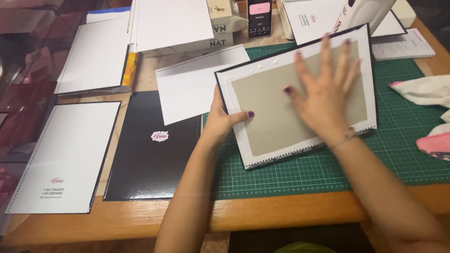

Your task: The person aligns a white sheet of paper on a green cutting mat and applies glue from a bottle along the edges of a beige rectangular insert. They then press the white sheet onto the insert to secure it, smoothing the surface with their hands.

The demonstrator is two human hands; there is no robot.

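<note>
Grey board [281, 105] lies on the inside of a white cover sheet [300, 93] with a dark perforated edge, and the pair rests on the green cutting mat [398, 140] toward the right of the desk [290, 213]. The long axis of the sheet runs from about 8 o'clock at its lower left corner up to 2 o'clock at the far right corner, so it sits tilted rather than square to the mat's grid. Your left hand [220, 122] grips the sheet's left edge at 9 o'clock, thumb curled over onto the white margin, fingers hidden underneath: a pinch on the sheet itself. Your right hand [328, 89] is not clenched on anything; it lies flat and open, fingers spread and pointing to 12 o'clock, pressing on the grey board right of its middle. The right hand is therefore the one on the board, the left only at the rim. A bead of white glue [276, 61] shows along the top margin at 11 o'clock from your right palm. Off at 9 o'clock a black cover [150, 154] lies flat, well apart.
</note>
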